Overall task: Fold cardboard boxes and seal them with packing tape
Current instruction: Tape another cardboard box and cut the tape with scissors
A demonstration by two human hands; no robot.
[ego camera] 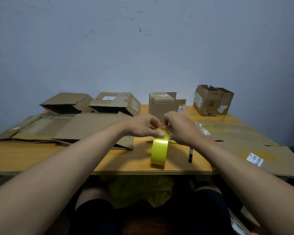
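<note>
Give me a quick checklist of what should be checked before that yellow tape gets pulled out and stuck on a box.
1. Tape roll steadied: ok, it stands on edge on the table with the left hand gripping its top.
2. Tape end freed: cannot tell, the right hand picks at the top of the roll and its fingertips hide the end.
3. Box ready in front: not ok, the flattened box lies unfolded to the left.
4. Folded boxes within reach: cannot tell, the upright box stands behind the hands with a flap open.
5. Cutter at hand: ok, a dark tool lies just right of the roll, if it is a cutter.
</note>
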